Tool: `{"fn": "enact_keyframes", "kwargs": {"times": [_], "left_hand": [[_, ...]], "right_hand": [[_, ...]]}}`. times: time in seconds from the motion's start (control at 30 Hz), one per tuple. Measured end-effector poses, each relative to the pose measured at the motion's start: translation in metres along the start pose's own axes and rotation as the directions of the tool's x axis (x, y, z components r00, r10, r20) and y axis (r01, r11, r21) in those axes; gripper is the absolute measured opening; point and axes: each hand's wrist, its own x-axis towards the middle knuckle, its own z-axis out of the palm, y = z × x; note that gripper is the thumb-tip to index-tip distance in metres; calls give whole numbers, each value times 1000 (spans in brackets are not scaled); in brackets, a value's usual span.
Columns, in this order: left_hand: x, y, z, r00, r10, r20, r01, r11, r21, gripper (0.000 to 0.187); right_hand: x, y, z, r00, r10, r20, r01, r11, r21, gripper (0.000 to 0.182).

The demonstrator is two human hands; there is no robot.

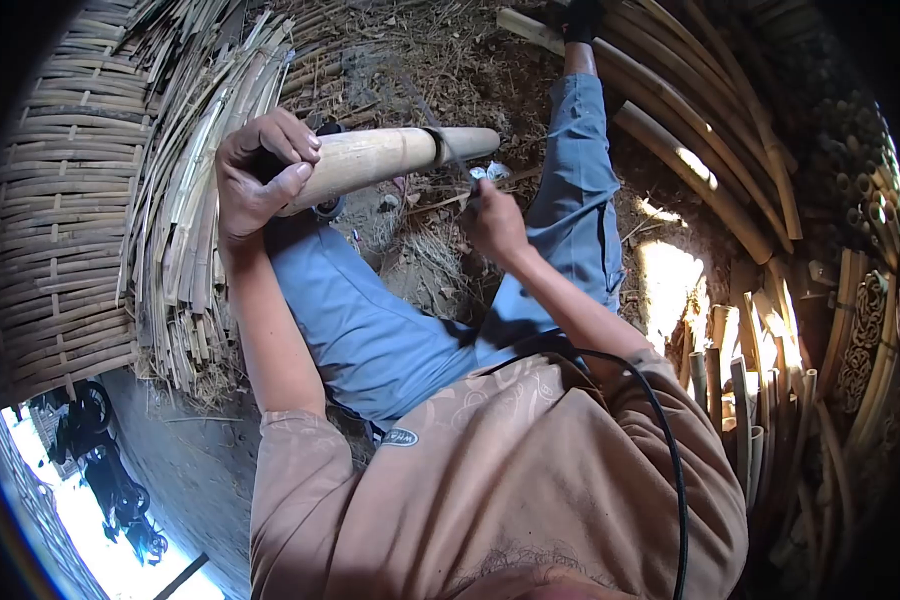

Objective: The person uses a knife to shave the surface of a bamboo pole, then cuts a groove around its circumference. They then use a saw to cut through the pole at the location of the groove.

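Note:
A thick, pale bamboo pole (365,160) lies across the upper middle of the head view, above my legs. Its near end is at my left hand (260,170), whose thumb and curled fingers close on it. A dark ring (435,146) circles the pole toward its far end. My right hand (497,222) is shut around the handle of a tool with a long, thin blade (453,152). That blade crosses the pole close to the dark ring and looks blurred; whether it is a knife or a saw I cannot tell.
Split bamboo strips (205,170) are heaped on the left beside a woven bamboo panel (65,220). Long bamboo poles (695,165) lie at upper right, with cut upright pieces (750,400) below them. My blue-trousered legs (360,310) spread over littered ground. A black cable (670,440) runs along my right arm.

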Motion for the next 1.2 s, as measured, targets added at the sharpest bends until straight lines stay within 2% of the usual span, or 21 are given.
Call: {"fn": "enact_keyframes", "kwargs": {"times": [0.1, 0.13, 0.17, 0.27, 0.4, 0.43, 0.47, 0.6, 0.67, 0.73, 0.77, 0.8, 0.87, 0.9, 1.0, 1.07, 1.13, 1.17, 1.2], "left_hand": [[3, -2, -2, 996, -21, -84, 23, 999, 23, 13], [3, -3, -1, 998, -13, -59, 14, 1000, 21, 13], [1, -1, 1, 999, -11, -34, 11, 1000, 14, 13], [4, -1, 0, 1000, 10, -16, -9, 999, 31, 12], [2, -3, -2, 999, 7, -48, -6, 1000, 28, 12], [2, -5, -4, 997, -3, -75, 5, 1000, 26, 12], [2, -6, -5, 994, -18, -104, 20, 1000, 23, 12], [6, -5, -1, 999, 13, -32, -12, 999, 33, 12], [2, -3, 0, 999, 2, -37, -1, 999, 32, 13], [1, 1, 1, 999, -6, -37, 8, 999, 49, 13], [0, -2, 0, 999, 22, -25, -21, 999, 35, 13], [2, -1, 3, 999, 29, -19, -28, 999, 21, 13], [6, 2, 9, 999, 33, 2, -33, 999, -7, 13], [10, -1, 7, 997, 62, 46, -63, 998, 28, 13], [7, -3, 7, 1000, 4, -26, -4, 1000, -5, 12], [5, -5, 1, 999, 23, -28, -23, 1000, -7, 12], [3, -5, -2, 999, 29, -20, -30, 1000, -4, 11], [1, -9, -7, 999, 45, -7, -45, 999, 3, 12], [3, -8, -7, 999, 31, -38, -31, 999, 8, 12]], "right_hand": [[16, 3, -7, 1000, -19, 17, 20, 999, -27, 24], [14, -1, -9, 999, -33, 18, 34, 999, -32, 24], [7, -14, -15, 999, -2, 51, -1, 999, 41, 25], [-20, -44, -29, 994, -84, 67, 80, 995, 58, 28], [2, 13, 3, 999, 2, -47, -1, 1000, 23, 31], [15, 17, -2, 1000, 21, 6, -20, 993, -112, 27], [16, 11, -7, 1000, -9, 15, 10, 997, -81, 27], [-6, -37, -32, 997, -68, 34, 65, 995, 74, 22], [-23, -48, -29, 990, -141, 31, 140, 990, 29, 21], [-16, -15, -7, 996, -81, -24, 82, 996, 30, 22], [8, 34, 22, 997, -11, -81, 3, 995, -95, 21], [30, 58, 14, 999, 31, -6, -32, 992, -120, 21], [55, 62, -14, 968, 195, 155, -184, 979, -85, 22], [50, 48, -22, 982, 114, 150, -89, 983, -163, 22], [3, -20, -31, 988, -145, 46, 139, 982, 128, 22], [-16, -48, -25, 984, -179, 14, 174, 969, 173, 27], [-13, -16, -1, 995, -99, -28, 101, 987, 123, 28], [-1, -1, -1, 1000, 15, 21, -15, 999, 41, 31], [20, 42, 12, 994, 97, 52, -92, 992, -85, 31]]}}
